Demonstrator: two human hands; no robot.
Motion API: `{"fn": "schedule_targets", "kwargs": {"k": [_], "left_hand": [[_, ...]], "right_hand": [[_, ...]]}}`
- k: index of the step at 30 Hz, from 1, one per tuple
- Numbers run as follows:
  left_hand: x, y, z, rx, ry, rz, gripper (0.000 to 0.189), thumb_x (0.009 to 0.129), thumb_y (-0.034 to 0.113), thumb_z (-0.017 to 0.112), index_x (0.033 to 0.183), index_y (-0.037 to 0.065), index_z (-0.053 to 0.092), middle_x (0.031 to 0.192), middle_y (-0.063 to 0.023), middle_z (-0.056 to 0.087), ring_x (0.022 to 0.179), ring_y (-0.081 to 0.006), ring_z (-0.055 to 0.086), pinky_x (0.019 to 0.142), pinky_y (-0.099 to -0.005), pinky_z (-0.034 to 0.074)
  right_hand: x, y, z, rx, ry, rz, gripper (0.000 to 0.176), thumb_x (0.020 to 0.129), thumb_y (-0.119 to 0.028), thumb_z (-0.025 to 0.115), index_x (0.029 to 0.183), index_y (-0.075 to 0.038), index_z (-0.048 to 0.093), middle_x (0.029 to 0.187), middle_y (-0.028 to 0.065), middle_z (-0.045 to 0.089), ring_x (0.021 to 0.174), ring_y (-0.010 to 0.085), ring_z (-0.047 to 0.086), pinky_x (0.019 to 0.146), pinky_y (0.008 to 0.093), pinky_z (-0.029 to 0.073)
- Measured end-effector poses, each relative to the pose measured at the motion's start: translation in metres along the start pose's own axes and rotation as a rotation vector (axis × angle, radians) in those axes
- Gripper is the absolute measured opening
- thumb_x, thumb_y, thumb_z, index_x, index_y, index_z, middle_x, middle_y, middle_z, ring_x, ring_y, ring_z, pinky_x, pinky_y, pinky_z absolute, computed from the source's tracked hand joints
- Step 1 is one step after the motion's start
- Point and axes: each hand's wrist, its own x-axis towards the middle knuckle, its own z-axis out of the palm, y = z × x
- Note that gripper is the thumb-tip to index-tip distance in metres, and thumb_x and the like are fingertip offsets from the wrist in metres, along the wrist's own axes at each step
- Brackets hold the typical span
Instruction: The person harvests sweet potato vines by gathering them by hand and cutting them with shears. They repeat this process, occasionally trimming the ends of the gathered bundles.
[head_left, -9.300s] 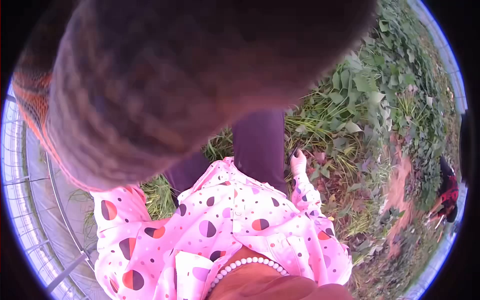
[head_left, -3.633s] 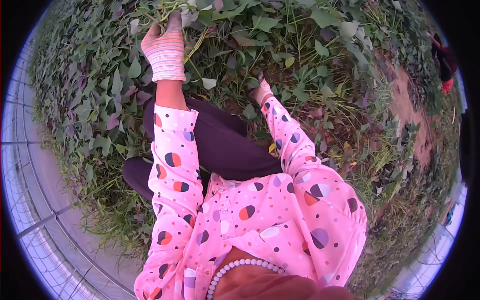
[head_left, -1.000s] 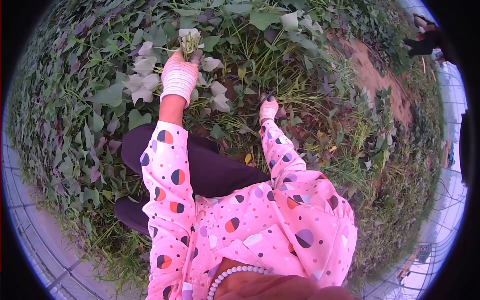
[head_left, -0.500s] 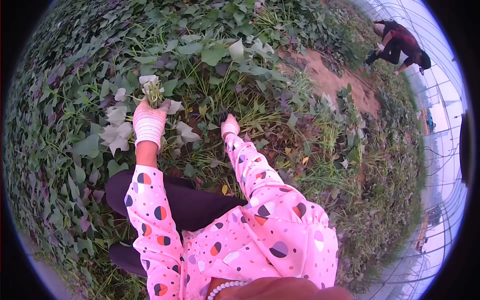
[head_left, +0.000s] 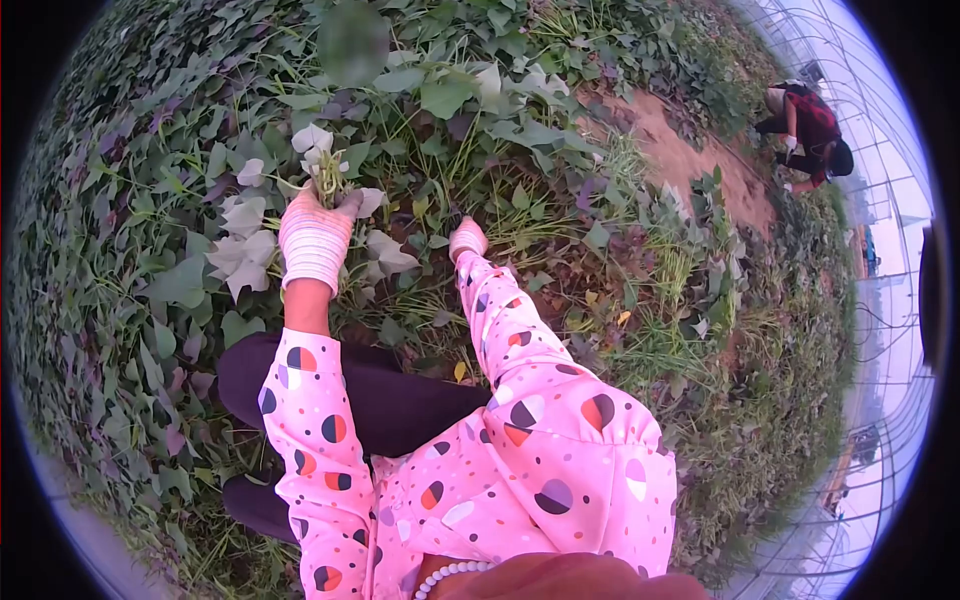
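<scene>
My left hand [head_left: 316,235], in a pale pink striped glove, is closed round a bunch of leafy stems [head_left: 328,175]; pale leaf undersides stick out above and beside it. To its right, my right hand [head_left: 467,238], gloved alike, reaches low among the vines. Something small and dark shows at its fingertips, but its fingers are mostly hidden, so its grip cannot be made out. Large green leaves [head_left: 445,95] lie beyond both hands.
Dense vines [head_left: 110,300] cover the ground at the left. A strip of bare soil [head_left: 675,150] lies at the upper right. Beyond it a person [head_left: 810,125] in a red and black top bends over. A curved frame [head_left: 885,330] stands along the right edge.
My left hand has shifted slightly right with the bunch. My right hand has moved a little to the right and up. The other person appears lower and more bent, hands closer together.
</scene>
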Motion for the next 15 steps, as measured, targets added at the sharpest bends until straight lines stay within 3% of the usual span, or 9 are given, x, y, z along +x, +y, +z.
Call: {"fn": "schedule_targets", "kwargs": {"k": [2,3,6,8,10,12,13,15], "left_hand": [[0.005,-0.002,0.001,-0.139,-0.047,-0.045,0.048,0.075,0.031,0.073,0.112,0.003,0.061,0.099,-0.0175,0.068,0.093,-0.0344,0.064,0.084,-0.0384,0.048],[0.012,-0.004,0.002,-0.063,-0.032,-0.016,0.048,0.074,0.034,0.072,0.111,0.004,0.062,0.099,-0.0181,0.068,0.093,-0.0352,0.064,0.084,-0.0394,0.049],[-0.012,0.036,-0.018,0.280,-0.033,-0.050,0.054,0.071,0.040,0.072,0.109,0.002,0.062,0.099,-0.0209,0.067,0.094,-0.0366,0.063,0.085,-0.0408,0.049],[-0.020,0.051,-0.020,0.275,-0.074,-0.012,0.055,0.070,0.038,0.073,0.108,0.000,0.062,0.100,-0.0222,0.066,0.095,-0.0368,0.062,0.085,-0.0407,0.050],[-0.027,0.060,-0.020,0.220,-0.192,0.041,0.055,0.071,0.034,0.073,0.111,-0.001,0.060,0.101,-0.0221,0.066,0.095,-0.0365,0.062,0.086,-0.0410,0.050],[-0.024,0.043,0.001,0.251,-0.167,0.241,0.048,0.075,0.020,0.072,0.116,0.002,0.056,0.100,-0.0142,0.068,0.090,-0.0280,0.064,0.083,-0.0334,0.049],[-0.024,0.038,0.007,0.342,-0.219,0.353,0.047,0.077,0.014,0.069,0.120,0.002,0.053,0.103,-0.0153,0.066,0.090,-0.0270,0.064,0.082,-0.0321,0.049],[-0.033,0.047,0.005,0.319,-0.305,0.369,0.046,0.078,0.012,0.068,0.120,0.002,0.052,0.103,-0.0148,0.066,0.090,-0.0246,0.063,0.082,-0.0307,0.049]], "right_hand": [[-0.022,-0.001,-0.017,0.136,0.056,-0.022,0.039,0.078,-0.033,0.067,0.107,-0.008,0.063,0.106,0.0161,0.066,0.101,0.0329,0.063,0.087,0.0408,0.049],[-0.025,0.005,-0.013,0.250,0.109,-0.082,0.043,0.076,-0.038,0.067,0.107,-0.009,0.063,0.102,0.0170,0.066,0.096,0.0356,0.063,0.085,0.0415,0.048],[-0.060,0.016,-0.020,0.622,0.170,-0.368,0.031,0.083,-0.028,0.063,0.099,-0.002,0.063,0.092,0.0202,0.067,0.090,0.0363,0.063,0.077,0.0384,0.048],[-0.107,0.008,-0.046,0.777,0.130,-0.454,0.026,0.085,-0.021,0.065,0.097,0.002,0.062,0.083,0.0117,0.068,0.070,0.0194,0.060,0.072,0.0302,0.047],[-0.135,0.001,-0.056,0.981,0.067,-0.488,0.024,0.084,-0.018,0.067,0.093,0.003,0.060,0.078,0.0074,0.065,0.068,0.0115,0.053,0.068,0.0276,0.046],[-0.172,-0.015,-0.077,1.074,0.025,-0.542,0.021,0.082,-0.016,0.069,0.088,0.002,0.059,0.072,0.0048,0.062,0.065,0.0081,0.052,0.062,0.0256,0.045],[-0.198,-0.030,-0.098,1.161,-0.080,-0.528,0.018,0.082,-0.015,0.069,0.086,0.000,0.059,0.068,0.0019,0.060,0.062,0.0052,0.050,0.056,0.0236,0.043],[-0.228,-0.055,-0.126,1.252,-0.135,-0.593,0.017,0.083,-0.015,0.068,0.083,-0.001,0.059,0.066,-0.0001,0.059,0.059,0.0032,0.049,0.052,0.0210,0.040]]}}
